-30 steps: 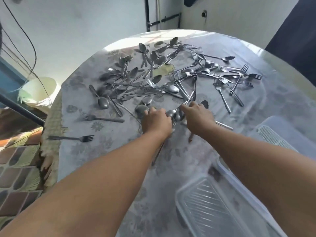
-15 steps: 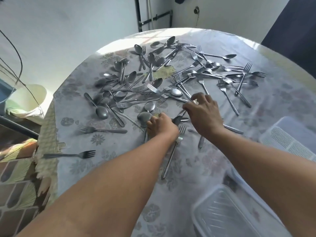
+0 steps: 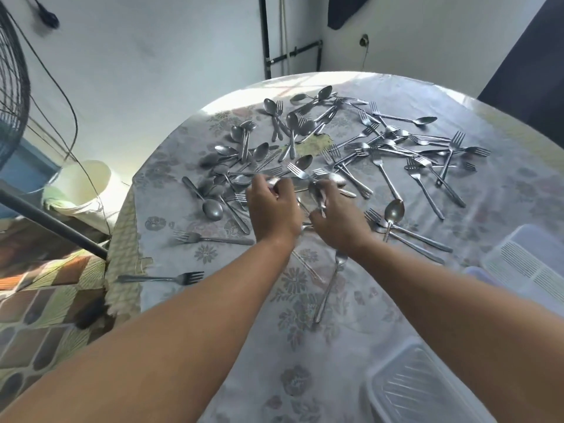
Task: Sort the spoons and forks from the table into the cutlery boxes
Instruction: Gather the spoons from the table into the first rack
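Steel cutlery: spoons and forks [image 3: 341, 154] lie scattered and overlapping across the far half of the round counter [image 3: 213, 346], which wears a pale flowered cloth
Left hand [image 3: 273, 209]: reaches into the near edge of the heap, fingers curled down among the pieces; whether they grip one I cannot tell from here
Right hand [image 3: 338, 221]: just beside the left, fingers closed round a bundle of spoons [image 3: 317, 193] whose bowls stick up past the knuckles
Loose fork [image 3: 331, 286]: lies on the cloth under the right wrist, tines toward the hand
Stray forks: one fork [image 3: 210, 238] left of the left wrist, another fork at the edge [image 3: 161, 278] by the counter's left rim
Single spoon [image 3: 393, 213]: right of the right hand, lying across two forks
Cutlery boxes: a clear box [image 3: 409, 389] at the near right of the counter, a white slotted box [image 3: 525, 264] further right, both well apart from the heap
Beside the counter: a pale bucket [image 3: 82, 190] on the floor to the left
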The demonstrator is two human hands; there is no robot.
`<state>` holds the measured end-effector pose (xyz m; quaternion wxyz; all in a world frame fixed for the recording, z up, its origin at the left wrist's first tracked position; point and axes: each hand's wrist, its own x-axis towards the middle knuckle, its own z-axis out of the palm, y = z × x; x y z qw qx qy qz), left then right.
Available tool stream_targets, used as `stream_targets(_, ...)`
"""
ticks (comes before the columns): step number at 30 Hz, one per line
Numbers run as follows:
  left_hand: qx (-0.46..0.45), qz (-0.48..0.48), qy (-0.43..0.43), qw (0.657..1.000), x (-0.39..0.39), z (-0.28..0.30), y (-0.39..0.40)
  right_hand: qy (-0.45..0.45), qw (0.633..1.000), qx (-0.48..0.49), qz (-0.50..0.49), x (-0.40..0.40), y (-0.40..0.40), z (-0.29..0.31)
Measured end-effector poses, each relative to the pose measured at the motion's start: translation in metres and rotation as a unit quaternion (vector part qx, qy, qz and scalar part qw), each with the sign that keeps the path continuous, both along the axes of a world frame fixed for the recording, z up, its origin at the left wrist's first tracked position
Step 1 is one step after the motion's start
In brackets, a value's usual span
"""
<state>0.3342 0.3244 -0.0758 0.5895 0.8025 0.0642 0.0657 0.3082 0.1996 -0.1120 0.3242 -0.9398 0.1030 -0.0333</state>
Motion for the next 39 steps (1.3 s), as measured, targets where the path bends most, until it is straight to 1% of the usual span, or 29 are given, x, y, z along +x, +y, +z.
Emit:
stream_targets(2, -0.058, 0.044, 0.011, 0.997, 0.004, 0.008, 0.012, 0.025, 0.998, 0.024, -0.043, 0.003, 0.014, -0.003)
stream_targets(5, -0.165, 0.098, 0.025, 0.981, 0.010, 0.009, 0.030, 0.059, 0.992, 0.055, -0.093, 0.004, 0.030, -0.009)
stream_targets(6, -0.167, 0.115, 0.023, 0.979, 0.013, 0.007, 0.037, 0.073, 0.991, 0.056, -0.098, 0.004, 0.036, -0.011)
stream_targets(8, -0.102, 0.119, 0.036, 0.987, 0.014, 0.003, 0.045, 0.093, 0.989, 0.056, -0.100, 0.000, 0.042, -0.018)
stream_targets(10, -0.052, 0.078, 0.088, 0.992, 0.014, -0.004, 0.054, 0.113, 0.987, 0.049, -0.098, -0.004, 0.053, -0.024)
stream_targets(12, -0.029, 0.025, 0.130, 0.991, 0.015, -0.013, 0.062, 0.140, 0.985, 0.031, -0.100, -0.009, 0.063, -0.029)
stream_targets(14, -0.027, -0.004, 0.167, 0.986, 0.018, -0.021, 0.068, 0.161, 0.981, 0.001, -0.105, -0.014, 0.071, -0.032)
stream_targets(16, -0.018, -0.040, 0.197, 0.979, 0.024, -0.037, 0.075, 0.163, 0.980, -0.018, -0.114, -0.016, 0.075, -0.033)
stream_targets(18, 0.010, -0.073, 0.220, 0.973, 0.025, -0.045, 0.080, 0.173, 0.978, -0.025, -0.113, -0.015, 0.079, -0.029)
stream_targets(20, 0.042, -0.088, 0.225, 0.970, 0.022, -0.043, 0.082, 0.192, 0.974, -0.019, -0.117, -0.013, 0.082, -0.025)
stream_targets(22, 0.047, -0.079, 0.223, 0.970, 0.019, -0.037, 0.083, 0.213, 0.969, 0.000, -0.128, -0.012, 0.085, -0.021)
stream_targets(24, 0.051, -0.075, 0.221, 0.971, 0.020, -0.036, 0.083, 0.220, 0.965, 0.040, -0.138, -0.013, 0.087, -0.020)
stream_targets(26, 0.075, -0.086, 0.218, 0.969, 0.021, -0.038, 0.082, 0.210, 0.964, 0.068, -0.148, -0.016, 0.088, -0.021)
stream_targets(28, 0.095, -0.097, 0.220, 0.966, 0.022, -0.042, 0.082, 0.188, 0.968, 0.064, -0.155, -0.019, 0.087, -0.022)
stream_targets(31, 0.125, -0.132, 0.232, 0.956, 0.021, -0.048, 0.079, 0.135, 0.975, 0.037, -0.173, -0.021, 0.079, -0.021)
stream_targets(34, 0.189, -0.179, 0.234, 0.937, 0.017, -0.052, 0.075, 0.100, 0.978, -0.035, -0.177, -0.020, 0.063, -0.021)
stream_targets(36, 0.222, -0.196, 0.227, 0.928, 0.013, -0.054, 0.068, 0.095, 0.978, -0.075, -0.167, -0.018, 0.051, -0.023)
stream_targets(39, 0.257, -0.192, 0.215, 0.922, 0.007, -0.056, 0.057, 0.103, 0.977, -0.108, -0.152, -0.018, 0.041, -0.025)
